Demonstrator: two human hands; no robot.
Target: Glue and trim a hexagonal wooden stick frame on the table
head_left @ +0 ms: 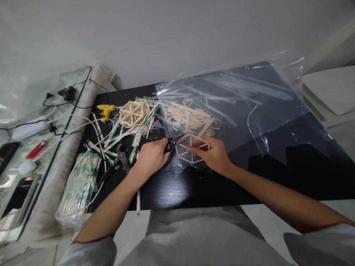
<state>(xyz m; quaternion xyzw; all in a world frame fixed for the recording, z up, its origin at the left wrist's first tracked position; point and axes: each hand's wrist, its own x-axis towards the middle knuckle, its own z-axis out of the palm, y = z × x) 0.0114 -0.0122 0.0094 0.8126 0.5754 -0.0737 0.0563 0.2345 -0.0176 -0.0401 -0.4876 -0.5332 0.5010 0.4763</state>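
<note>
**Desk:** What is hard to read in the frame?

**Photographer:** The handles of the scissors [177, 141] vanish inside the left hand [151, 158], which is clenched around them; only the blades show, pointing at the stick frame [191, 149]. The right hand [213, 155] covers that frame's right side, fingers pinching one of its sticks. Whether the blades touch the wood cannot be told. The person's upper arms are cut off at the lower edge.

**Desk:** Where does the frame lie?

**Photographer:** On the black worktop [194, 188], at the near corner of a clear plastic sheet [249, 107] that glares and blurs what is under it.

**Desk:** And around the frame?

**Photographer:** Just behind it, a loose pile of cut sticks [188, 116] on the plastic. Behind and to its left, a finished stick lattice [132, 113], with a yellow glue gun [106, 111] further left. Left of the frame, beyond the left hand, wrapped chopsticks [116, 138] lie scattered with white cables [83, 125] crossing them. A bag of chopsticks [77, 188] sits far left, at the worktop's edge. A red lighter [37, 149] lies farther left on a side surface.
</note>
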